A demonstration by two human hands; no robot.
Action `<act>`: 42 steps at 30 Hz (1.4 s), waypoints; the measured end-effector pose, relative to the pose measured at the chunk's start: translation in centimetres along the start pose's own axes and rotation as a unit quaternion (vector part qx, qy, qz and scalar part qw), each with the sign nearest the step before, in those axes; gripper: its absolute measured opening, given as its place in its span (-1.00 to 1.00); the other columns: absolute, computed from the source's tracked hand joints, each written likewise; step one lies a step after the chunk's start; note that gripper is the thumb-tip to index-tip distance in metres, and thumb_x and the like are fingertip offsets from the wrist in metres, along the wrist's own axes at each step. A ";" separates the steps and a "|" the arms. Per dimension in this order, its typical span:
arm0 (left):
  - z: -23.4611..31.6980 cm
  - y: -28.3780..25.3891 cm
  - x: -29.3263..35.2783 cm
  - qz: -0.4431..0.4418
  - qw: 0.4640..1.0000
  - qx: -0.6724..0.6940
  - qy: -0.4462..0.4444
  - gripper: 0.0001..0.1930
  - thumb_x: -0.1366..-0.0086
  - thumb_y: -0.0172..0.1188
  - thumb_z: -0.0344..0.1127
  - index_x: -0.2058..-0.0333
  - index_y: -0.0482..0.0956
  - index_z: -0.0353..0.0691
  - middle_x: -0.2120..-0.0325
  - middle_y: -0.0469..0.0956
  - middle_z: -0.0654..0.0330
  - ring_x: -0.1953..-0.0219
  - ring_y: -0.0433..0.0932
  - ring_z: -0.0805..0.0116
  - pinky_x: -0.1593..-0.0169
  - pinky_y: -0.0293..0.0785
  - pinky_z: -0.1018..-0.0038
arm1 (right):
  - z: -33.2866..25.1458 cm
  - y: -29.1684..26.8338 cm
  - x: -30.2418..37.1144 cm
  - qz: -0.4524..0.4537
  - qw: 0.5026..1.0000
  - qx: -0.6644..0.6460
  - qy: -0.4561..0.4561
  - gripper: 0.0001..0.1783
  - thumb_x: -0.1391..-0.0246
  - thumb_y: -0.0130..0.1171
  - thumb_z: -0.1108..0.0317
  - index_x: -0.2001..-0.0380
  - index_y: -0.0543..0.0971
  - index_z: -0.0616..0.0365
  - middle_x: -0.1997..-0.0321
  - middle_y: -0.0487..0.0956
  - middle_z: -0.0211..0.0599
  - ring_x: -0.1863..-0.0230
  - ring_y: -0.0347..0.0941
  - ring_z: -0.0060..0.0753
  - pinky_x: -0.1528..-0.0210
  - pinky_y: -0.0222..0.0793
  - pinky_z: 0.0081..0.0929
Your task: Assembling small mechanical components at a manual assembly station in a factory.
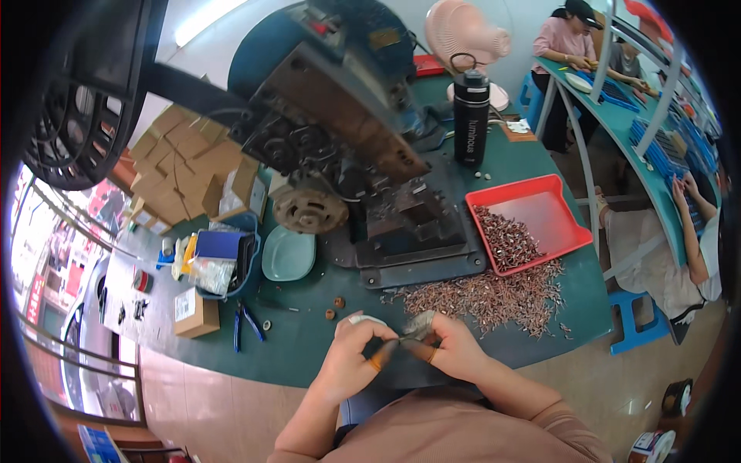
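My left hand and my right hand meet at the table's near edge, fingertips pinched together. Whatever small thing lies between them is too small and covered to make out. Pale wraps cover some fingertips, and each hand wears an orange band on a finger. Just beyond my right hand spreads a loose heap of small brownish-copper parts. More such parts fill the left side of a red tray behind the heap. Two small brown pieces lie beyond my left hand.
A heavy dark bench press stands at the table's middle. Left of it are a pale green dish, a filled blue basket, a small carton and blue-handled pliers. A black bottle stands behind. People work at a table on the right.
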State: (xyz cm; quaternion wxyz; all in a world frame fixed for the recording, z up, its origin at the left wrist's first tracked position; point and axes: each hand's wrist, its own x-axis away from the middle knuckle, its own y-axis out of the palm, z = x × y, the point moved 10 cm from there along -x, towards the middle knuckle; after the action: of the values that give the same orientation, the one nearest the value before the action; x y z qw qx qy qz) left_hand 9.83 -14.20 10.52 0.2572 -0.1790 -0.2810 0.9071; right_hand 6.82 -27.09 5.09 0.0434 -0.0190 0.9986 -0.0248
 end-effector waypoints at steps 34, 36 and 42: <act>-1.2 3.0 0.2 -0.021 0.954 0.297 -0.043 -0.69 -0.19 0.09 -0.65 0.11 0.31 -0.25 0.27 0.45 0.21 0.18 0.43 0.48 0.05 0.32 0.56 | 2.1 2.0 0.6 -0.124 0.949 -0.263 0.121 -0.81 -0.04 0.29 0.34 0.34 0.46 0.09 0.43 0.54 -0.50 0.43 0.44 -0.71 0.44 0.29 -0.72; -1.5 2.8 0.3 -0.018 0.959 0.282 -0.029 -0.72 -0.19 0.10 -0.65 0.14 0.36 -0.26 0.28 0.47 0.21 0.18 0.44 0.47 0.04 0.34 0.56 | 2.2 2.0 0.7 -0.130 0.950 -0.260 0.115 -0.82 -0.05 0.27 0.33 0.34 0.47 0.09 0.43 0.55 -0.50 0.44 0.44 -0.70 0.44 0.29 -0.72; -1.8 2.6 0.1 -0.008 0.964 0.267 -0.001 -0.74 -0.11 0.13 -0.69 0.24 0.49 -0.23 0.29 0.51 0.19 0.19 0.49 0.34 0.06 0.37 0.50 | 1.7 2.1 0.4 -0.145 0.956 -0.237 0.095 -0.86 -0.12 0.20 0.33 0.33 0.47 0.11 0.43 0.55 -0.49 0.40 0.41 -0.70 0.39 0.29 -0.70</act>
State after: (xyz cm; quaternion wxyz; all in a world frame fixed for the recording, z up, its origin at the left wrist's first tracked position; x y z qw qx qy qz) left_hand 9.66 -15.29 7.58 0.3027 -0.1006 -0.0307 0.9473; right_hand 6.47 -25.11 3.21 -0.0610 -0.1711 0.9618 0.2048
